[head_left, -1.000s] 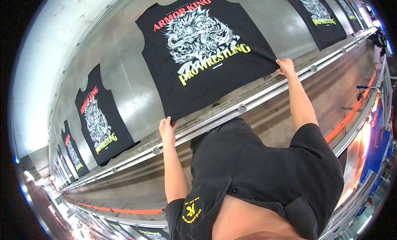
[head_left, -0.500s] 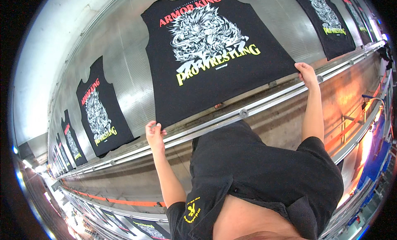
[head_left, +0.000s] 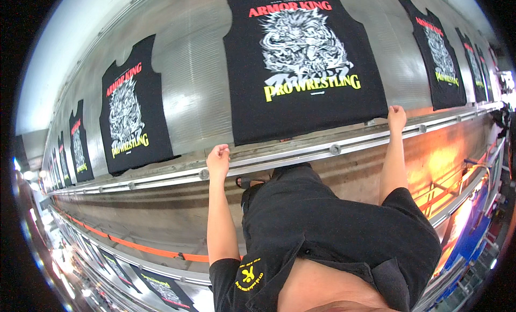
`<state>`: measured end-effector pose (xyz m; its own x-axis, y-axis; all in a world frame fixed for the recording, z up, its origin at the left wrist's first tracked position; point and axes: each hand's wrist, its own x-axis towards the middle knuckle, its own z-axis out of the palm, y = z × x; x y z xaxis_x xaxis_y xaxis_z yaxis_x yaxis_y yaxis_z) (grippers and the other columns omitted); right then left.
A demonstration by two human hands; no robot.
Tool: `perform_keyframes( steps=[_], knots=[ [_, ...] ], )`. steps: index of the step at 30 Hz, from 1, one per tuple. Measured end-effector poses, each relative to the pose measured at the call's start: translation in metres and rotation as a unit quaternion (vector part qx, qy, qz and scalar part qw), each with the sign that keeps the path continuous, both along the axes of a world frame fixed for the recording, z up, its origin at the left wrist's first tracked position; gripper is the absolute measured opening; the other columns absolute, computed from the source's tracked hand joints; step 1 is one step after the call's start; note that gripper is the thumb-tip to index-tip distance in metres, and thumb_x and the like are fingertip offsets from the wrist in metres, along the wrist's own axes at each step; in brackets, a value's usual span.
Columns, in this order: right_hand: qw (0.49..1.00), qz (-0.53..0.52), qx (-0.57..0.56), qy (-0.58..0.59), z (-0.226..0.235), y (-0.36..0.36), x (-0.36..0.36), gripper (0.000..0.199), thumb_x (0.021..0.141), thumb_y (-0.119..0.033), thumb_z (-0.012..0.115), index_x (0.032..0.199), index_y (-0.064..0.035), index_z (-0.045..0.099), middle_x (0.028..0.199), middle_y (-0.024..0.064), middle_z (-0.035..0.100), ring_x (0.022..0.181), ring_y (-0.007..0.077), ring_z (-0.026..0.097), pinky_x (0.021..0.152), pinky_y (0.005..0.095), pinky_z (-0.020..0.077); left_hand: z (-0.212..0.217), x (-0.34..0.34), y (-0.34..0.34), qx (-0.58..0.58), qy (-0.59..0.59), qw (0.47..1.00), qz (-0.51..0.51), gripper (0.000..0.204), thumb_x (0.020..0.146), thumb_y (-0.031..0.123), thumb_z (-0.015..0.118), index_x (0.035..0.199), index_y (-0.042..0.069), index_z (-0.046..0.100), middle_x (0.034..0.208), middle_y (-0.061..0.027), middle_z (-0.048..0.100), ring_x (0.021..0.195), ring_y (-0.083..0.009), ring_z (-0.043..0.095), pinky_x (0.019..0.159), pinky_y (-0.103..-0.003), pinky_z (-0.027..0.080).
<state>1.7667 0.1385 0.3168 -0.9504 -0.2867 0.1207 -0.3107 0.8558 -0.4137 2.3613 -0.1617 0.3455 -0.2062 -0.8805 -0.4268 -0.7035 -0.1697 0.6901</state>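
A black sleeveless shirt panel (head_left: 306, 115) with a grey-white beast print and red and yellow lettering lies flat on the long, shiny metal table, its hem toward me. My left hand (head_left: 219, 157) is beside the panel's lower left corner, fingers curled together, with a small gap between fingertips and cloth. At the lower right corner, my right hand (head_left: 397, 118) has its fingers closed at the fabric edge. The fingertips' grip there is partly hidden.
Matching panels lie along the table (head_left: 196, 97), one to the left (head_left: 126, 118) and one to the right (head_left: 441, 64), with more beyond. A metal rail (head_left: 301, 153) with round bolts edges the table. Behind me run an orange bar (head_left: 156, 251) and another row of printed panels (head_left: 161, 288).
The panel's hem now lies straighter, and the panel sits further right in view. My left hand's fingers have drawn together. The right hand stays at its corner, lower in view.
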Motion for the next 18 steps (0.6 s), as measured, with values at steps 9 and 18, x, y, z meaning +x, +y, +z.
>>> perform_keyframes(
  steps=[9, 18],
  knots=[
    [0.781, 0.361, -0.197, -0.470, 0.065, -0.250, 0.393, 0.025, 0.093, -0.024, 0.063, 0.108, -0.0038, 0.064, 0.086, 0.0030, 0.065, 0.065, 0.0087, 0.058, 0.056, 0.0230, 0.0481, 0.039, 0.190, 0.047, 0.039, 0.279, 0.942, 0.184, 0.023, 0.096, 0.021, 0.060, 0.109, 0.003, 0.064, 0.086, -0.0018, 0.066, 0.065, -0.0057, 0.055, 0.057, -0.020, 0.046],
    [0.558, 0.224, -0.148, -0.785, 0.079, -0.350, 0.672, 0.032, 0.096, -0.030, 0.060, 0.113, -0.0034, 0.055, 0.086, 0.0059, 0.063, 0.066, 0.0123, 0.058, 0.056, 0.0242, 0.0474, 0.047, 0.409, 0.058, 0.043, 0.314, 0.869, 0.381, 0.023, 0.097, 0.024, 0.058, 0.110, 0.005, 0.063, 0.084, 0.0002, 0.063, 0.063, -0.0035, 0.052, 0.055, -0.018, 0.043]
  ],
)
